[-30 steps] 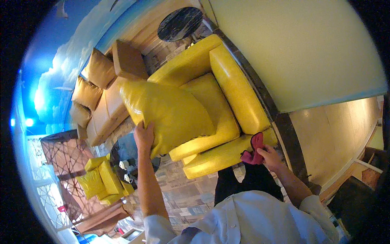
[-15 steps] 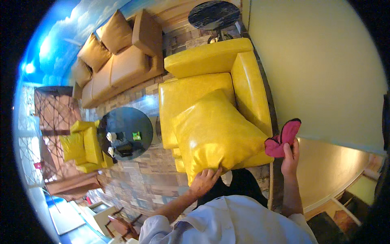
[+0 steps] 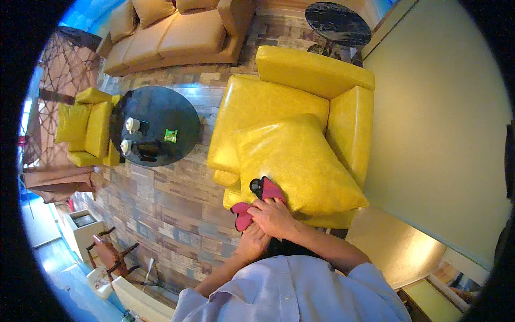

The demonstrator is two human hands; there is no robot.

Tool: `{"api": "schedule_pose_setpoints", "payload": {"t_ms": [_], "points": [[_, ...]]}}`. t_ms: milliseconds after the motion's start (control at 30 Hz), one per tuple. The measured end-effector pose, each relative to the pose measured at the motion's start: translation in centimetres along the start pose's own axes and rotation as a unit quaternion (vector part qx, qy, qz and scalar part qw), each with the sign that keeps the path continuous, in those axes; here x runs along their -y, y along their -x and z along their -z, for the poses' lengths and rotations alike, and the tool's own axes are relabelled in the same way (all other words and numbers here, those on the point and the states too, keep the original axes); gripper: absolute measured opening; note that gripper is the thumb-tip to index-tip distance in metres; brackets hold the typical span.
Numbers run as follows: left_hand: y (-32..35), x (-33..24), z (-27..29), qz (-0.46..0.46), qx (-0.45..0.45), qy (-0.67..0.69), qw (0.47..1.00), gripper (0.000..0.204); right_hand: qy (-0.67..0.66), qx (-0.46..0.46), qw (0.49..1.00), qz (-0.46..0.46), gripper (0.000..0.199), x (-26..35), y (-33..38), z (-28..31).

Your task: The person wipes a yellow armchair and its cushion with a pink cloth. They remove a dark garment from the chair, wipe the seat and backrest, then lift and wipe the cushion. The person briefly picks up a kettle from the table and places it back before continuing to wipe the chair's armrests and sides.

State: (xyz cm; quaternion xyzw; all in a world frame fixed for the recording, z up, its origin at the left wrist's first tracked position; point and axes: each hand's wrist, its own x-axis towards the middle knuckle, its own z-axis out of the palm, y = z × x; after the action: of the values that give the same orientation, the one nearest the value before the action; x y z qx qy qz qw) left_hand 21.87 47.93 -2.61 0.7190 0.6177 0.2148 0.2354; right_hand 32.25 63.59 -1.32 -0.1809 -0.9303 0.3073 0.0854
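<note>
A pink cloth with black edging [image 3: 242, 214] is bunched at the near left corner of a yellow cushion [image 3: 300, 161]. My right hand [image 3: 272, 217] reaches across my body with curled fingers closed on the cloth; another pink part of it sticks up beyond the fingers beside a small round black piece. Just below, my left hand [image 3: 253, 242] is closed too, against the cloth's lower edge and partly covered by my right hand. The cushion lies tilted on the seat of a yellow armchair [image 3: 268, 102]. What exactly my left fingertips grip is hidden.
Left of the armchair stands a round dark table [image 3: 185, 115] with white cups [image 3: 132, 125] and a green packet [image 3: 170, 135]. Farther off are a tan sofa [image 3: 188, 37], a second yellow armchair [image 3: 97, 129] and a black round side table [image 3: 338, 24]. A pale wall [image 3: 440, 118] borders the right.
My right hand has brought the pink cloth from the far right over to the cushion's near left corner. It now meets my left hand there. The view has shifted.
</note>
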Motion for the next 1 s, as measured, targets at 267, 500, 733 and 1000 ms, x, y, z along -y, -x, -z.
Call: {"api": "schedule_pose_setpoints", "payload": {"t_ms": [267, 500, 733, 1000], "points": [[-0.9, -0.3, 0.6, 0.053, -0.088, -0.054, 0.993, 0.048, 0.232, -0.155, 0.931, -0.237, 0.034, -11.6, 8.3, 8.1], [-0.3, 1.4, 0.4, 0.205, -0.078, 0.197, 0.956, 0.076, 0.117, -0.222, 0.885, -0.391, 0.034, -9.4, 15.5, 2.5], [-0.7, 3.0, 1.2, 0.218, -0.124, 0.44, 0.863, 0.079, -0.075, -0.024, 0.997, -0.003, 0.04, 2.9, 6.2, -3.1], [-0.9, 2.6, 0.6, 0.26, -0.08, 0.428, 0.862, 0.056, 0.013, -0.033, 0.999, 0.023, 0.053, 3.9, -5.7, 8.7]]}}
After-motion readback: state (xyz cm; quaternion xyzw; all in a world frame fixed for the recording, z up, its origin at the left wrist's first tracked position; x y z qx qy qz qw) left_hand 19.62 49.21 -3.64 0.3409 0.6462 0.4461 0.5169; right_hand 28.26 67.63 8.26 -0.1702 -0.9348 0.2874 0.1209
